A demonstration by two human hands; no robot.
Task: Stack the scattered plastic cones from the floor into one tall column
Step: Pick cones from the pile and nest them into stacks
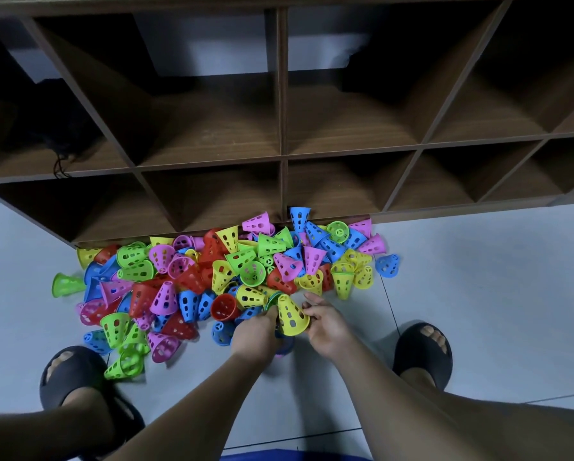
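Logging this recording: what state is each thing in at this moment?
yellow cone: held between both hands.
left hand: grips the yellow cone.
right hand: pinches the yellow cone.
cone pile: loose on the floor, unstacked.
shelf unit: cubbies open-fronted.
black slippers: worn.

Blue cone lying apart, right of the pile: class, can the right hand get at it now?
Probably yes: the blue cone lies alone on the floor, nothing on it. But the right hand and left hand hold a yellow cone, so it must let go first.
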